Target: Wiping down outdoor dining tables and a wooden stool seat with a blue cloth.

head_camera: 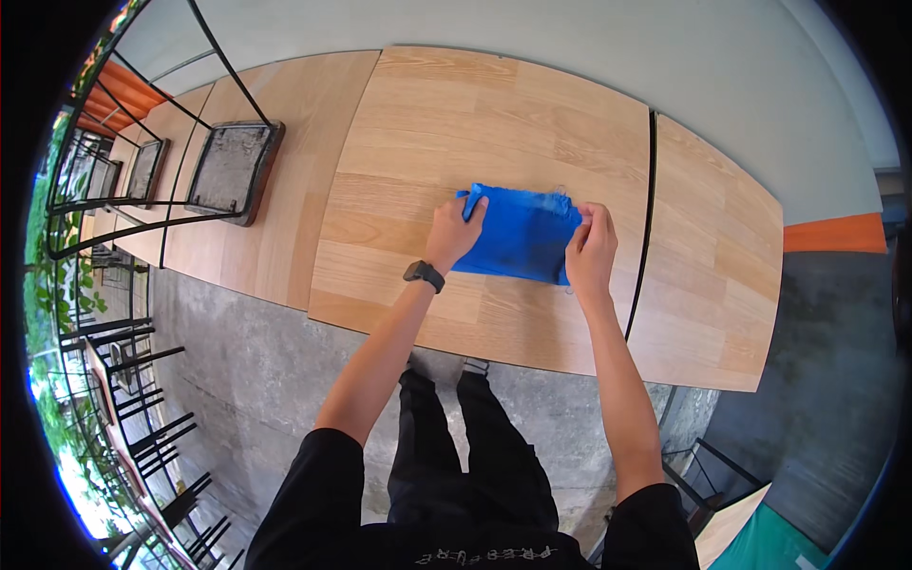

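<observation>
A blue cloth (524,239) with a frayed far edge spreads between my hands over the wooden table (442,135). My left hand (456,228) pinches its far left corner, where a fold of fabric stands up between thumb and fingers. At the far right corner, my right hand (595,242) grips the edge between thumb and fingertips. Loose threads hang from the right side of the cloth. A dark watch (425,275) is on my left wrist.
Upturned stools (235,171) with thin black metal legs rest on the tabletops to the left. A dark gap (650,214) separates my tabletop from the one at right. Beyond the table stands a pale wall (570,43). Concrete floor (249,370) lies below.
</observation>
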### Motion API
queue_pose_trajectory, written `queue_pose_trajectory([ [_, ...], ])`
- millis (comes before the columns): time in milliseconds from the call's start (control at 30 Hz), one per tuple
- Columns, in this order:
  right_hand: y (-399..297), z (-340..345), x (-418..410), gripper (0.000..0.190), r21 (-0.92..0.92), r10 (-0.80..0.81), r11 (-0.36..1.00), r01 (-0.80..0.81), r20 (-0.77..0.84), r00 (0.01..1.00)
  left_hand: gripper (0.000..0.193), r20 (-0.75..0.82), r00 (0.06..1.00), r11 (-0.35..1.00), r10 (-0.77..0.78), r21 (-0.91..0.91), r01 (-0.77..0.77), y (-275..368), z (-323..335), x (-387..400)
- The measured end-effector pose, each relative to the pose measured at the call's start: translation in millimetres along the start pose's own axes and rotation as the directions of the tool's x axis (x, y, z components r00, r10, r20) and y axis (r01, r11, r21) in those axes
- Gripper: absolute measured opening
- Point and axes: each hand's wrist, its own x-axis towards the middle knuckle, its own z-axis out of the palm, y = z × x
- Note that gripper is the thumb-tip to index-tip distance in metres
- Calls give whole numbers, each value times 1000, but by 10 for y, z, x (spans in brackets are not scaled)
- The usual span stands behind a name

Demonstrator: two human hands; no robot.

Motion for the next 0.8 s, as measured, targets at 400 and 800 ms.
queue_pose_trajectory([
  [400,-148,-727,-155,35,310,-198,949,57,450,871,18,392,806,896,443,-219,-386,273,-724,-865],
  [800,-373,-417,-829,63,97,-285,954,285,595,752,24,713,539,848,448,-148,-509,11,-749,-1304],
])
